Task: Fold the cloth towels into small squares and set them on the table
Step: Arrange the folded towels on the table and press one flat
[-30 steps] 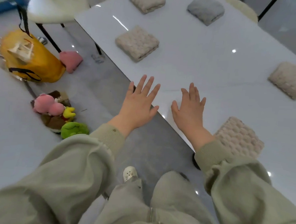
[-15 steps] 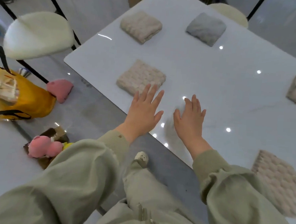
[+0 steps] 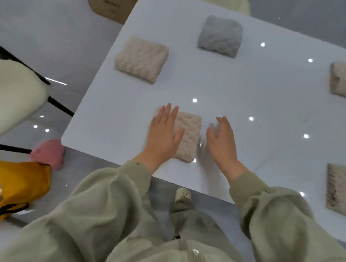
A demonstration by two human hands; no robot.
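White glossy table point(image 3: 270, 116), grey floor point(image 3: 81, 165); L hand point(image 3: 163, 138) flat on beige towel point(image 3: 188, 131), R hand point(image 3: 222, 142) spread beside.

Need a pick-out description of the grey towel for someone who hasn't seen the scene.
Look at the glossy white table. Toward its far edge, right of a beige folded towel, lies the grey folded towel. It is the only grey one; all the other folded towels on the table are beige.
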